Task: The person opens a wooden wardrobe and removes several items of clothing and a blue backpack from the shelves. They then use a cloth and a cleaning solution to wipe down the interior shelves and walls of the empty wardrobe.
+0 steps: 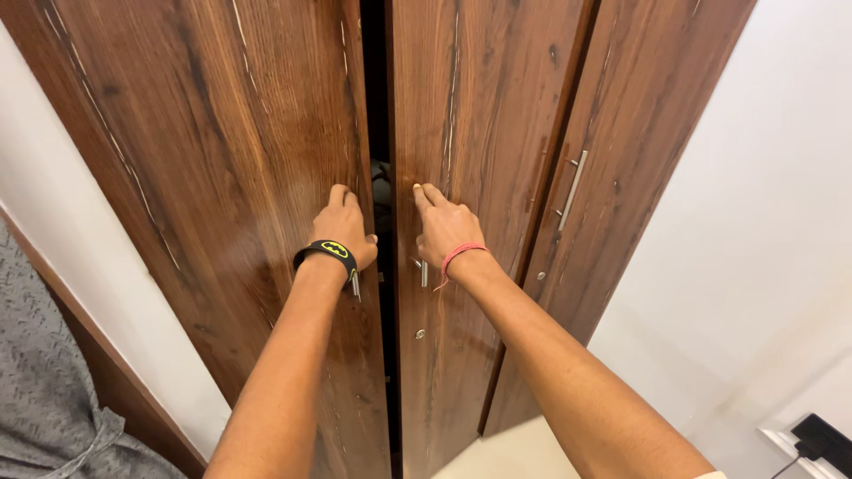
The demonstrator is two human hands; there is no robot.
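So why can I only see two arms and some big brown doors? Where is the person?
The camera sits on the person's head and looks down, so you see only their own arms. The left hand, with a black wristband, rests on the left wardrobe door by its edge. The right hand, with a thin pink thread on the wrist, lies flat on the middle door. Between those doors is a dark gap, so they stand slightly apart. A third door further right has a metal bar handle. Neither hand holds anything loose.
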